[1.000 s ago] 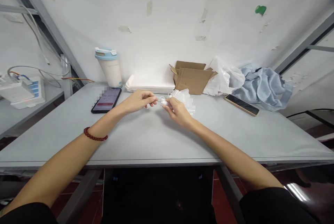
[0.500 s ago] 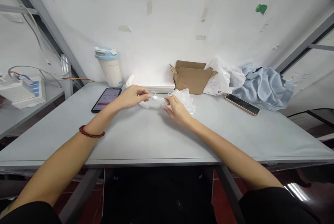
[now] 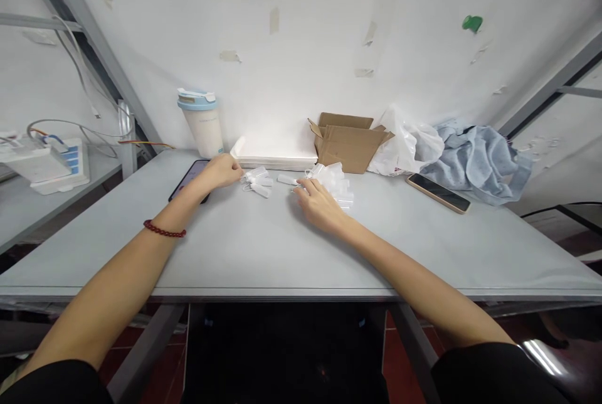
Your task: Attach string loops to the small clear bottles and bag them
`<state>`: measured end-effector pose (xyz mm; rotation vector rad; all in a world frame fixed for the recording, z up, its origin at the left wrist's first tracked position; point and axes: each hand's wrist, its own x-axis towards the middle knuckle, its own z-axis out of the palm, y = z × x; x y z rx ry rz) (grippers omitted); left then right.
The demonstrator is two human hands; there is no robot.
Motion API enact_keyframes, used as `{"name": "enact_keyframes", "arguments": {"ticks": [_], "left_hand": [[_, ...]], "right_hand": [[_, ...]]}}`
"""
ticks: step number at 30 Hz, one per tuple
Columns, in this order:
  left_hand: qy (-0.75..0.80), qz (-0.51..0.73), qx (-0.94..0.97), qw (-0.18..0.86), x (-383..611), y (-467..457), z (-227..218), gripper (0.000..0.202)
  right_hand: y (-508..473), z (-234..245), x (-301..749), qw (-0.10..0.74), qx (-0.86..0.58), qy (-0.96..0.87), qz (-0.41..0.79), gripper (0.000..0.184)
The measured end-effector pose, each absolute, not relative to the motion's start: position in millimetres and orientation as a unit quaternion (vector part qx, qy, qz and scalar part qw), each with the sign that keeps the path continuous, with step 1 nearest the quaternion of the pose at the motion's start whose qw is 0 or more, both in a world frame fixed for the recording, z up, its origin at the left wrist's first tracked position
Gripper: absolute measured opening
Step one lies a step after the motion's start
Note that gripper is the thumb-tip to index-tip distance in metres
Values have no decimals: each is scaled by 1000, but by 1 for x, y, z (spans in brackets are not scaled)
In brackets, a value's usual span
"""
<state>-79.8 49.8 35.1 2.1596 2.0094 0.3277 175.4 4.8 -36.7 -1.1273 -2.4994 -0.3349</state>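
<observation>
My left hand (image 3: 222, 172) is closed, its fingertips at the looped ends of a small group of clear plastic tags (image 3: 260, 182) lying on the table. Anything inside its fingers is too small to make out. Over the left edge of a larger heap of clear plastic pieces (image 3: 342, 186) is my right hand (image 3: 320, 204). Its thumb and fingertips pinch at the end of a single clear tag (image 3: 286, 179), which points left from them. The palm hides part of the heap.
Behind the hands are a stack of white sheets (image 3: 277, 161) and an open cardboard box (image 3: 348, 145). A lidded cup (image 3: 205, 128) and a phone (image 3: 185, 179) stand at left. At right are a white plastic bag (image 3: 399, 147), blue cloth (image 3: 480, 159) and another phone (image 3: 439, 193).
My hands have moved apart from the clear piece between them. The left went left, uncovering the small group of tags. The right stays by the heap, its fingers now lower at a single tag.
</observation>
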Motion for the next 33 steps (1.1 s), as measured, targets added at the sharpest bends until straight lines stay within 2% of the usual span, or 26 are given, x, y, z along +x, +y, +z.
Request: {"name": "enact_keyframes", "arguments": {"ticks": [3, 9, 11, 18, 33], "left_hand": [[665, 127, 735, 44, -81, 48, 38, 21], [572, 90, 795, 180, -77, 41, 42, 42], [547, 60, 813, 191, -72, 41, 36, 47], [599, 70, 796, 61, -60, 49, 6, 35], [593, 124, 795, 38, -53, 44, -2, 41]], "right_hand": [[6, -37, 174, 193, -397, -887, -133, 30], [8, -35, 167, 152, -388, -889, -187, 30], [9, -35, 165, 139, -392, -887, -199, 32], [10, -35, 163, 101, -424, -881, -185, 42], [14, -39, 160, 120, -453, -870, -154, 54]]}}
